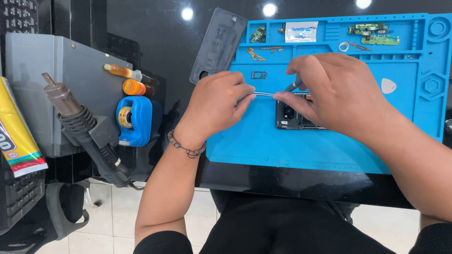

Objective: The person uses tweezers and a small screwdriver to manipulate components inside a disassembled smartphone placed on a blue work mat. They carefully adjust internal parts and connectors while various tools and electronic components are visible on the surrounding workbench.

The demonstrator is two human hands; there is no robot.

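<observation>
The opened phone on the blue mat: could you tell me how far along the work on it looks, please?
Done: the back cover is off and lies at the mat's edge; small circuit boards sit in the top tray. In hand: the left hand and right hand stretch a thin pale strip over the opened phone; the right also grips a dark tool. Left: phone uncovered, parts outside.

Bare forearms; a brown beaded bracelet (186,146) circles the wrist at centre frame; dark clothing along the bottom edge.
</observation>
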